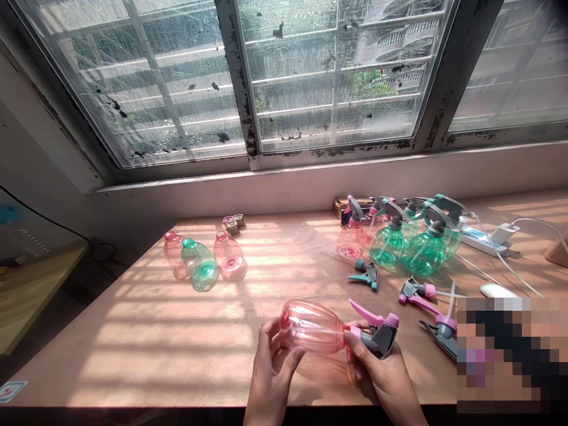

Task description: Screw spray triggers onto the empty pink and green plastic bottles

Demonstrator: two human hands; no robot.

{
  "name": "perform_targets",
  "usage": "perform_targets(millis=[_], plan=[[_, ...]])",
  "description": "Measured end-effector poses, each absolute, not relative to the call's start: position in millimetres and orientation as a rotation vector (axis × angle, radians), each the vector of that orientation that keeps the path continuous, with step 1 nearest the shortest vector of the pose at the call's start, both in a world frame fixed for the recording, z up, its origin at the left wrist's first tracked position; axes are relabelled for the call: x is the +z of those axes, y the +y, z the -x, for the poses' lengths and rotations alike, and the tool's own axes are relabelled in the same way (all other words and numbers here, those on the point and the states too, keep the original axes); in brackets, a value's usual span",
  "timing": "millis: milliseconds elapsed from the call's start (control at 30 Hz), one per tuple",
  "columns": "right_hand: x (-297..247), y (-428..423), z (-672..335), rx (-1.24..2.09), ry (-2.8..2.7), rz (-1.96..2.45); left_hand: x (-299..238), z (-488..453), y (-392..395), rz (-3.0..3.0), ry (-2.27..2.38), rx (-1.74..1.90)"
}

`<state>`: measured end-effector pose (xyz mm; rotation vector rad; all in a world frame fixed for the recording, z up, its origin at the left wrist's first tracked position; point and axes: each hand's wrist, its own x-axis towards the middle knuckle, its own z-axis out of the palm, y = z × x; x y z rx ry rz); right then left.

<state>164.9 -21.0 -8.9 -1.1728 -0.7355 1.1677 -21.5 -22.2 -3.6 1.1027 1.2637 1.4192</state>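
Observation:
A clear pink spray bottle (313,326) lies sideways between my two hands, above the front part of the table. My left hand (276,355) is wrapped round its base end. At the neck, my right hand (377,361) grips the pink collar of the grey-and-pink spray head (380,332), which sits on the bottle mouth with its tube inside. Whether the collar is fully screwed down I cannot tell. Beyond my right hand lie a loose teal-and-grey spray head (366,276) and a loose pink-and-grey spray head (416,291). Another dark grey spray head with a pink collar (445,326) is partly cut off by blurring.
Pink and green bottles without heads (199,263) stand at the back left. Several bottles with spray heads (390,245) stand at the back right. Near them are a white power strip (481,238), cables and a white mouse (497,291). Small blocks (234,223) lie by the window wall.

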Motion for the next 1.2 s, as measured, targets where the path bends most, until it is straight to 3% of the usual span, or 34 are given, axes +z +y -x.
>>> perform_targets(millis=[1200], plan=[[-9,-22,-166,1.151,-0.770,1.181,2,19,-23,-1.108,1.253,1.430]])
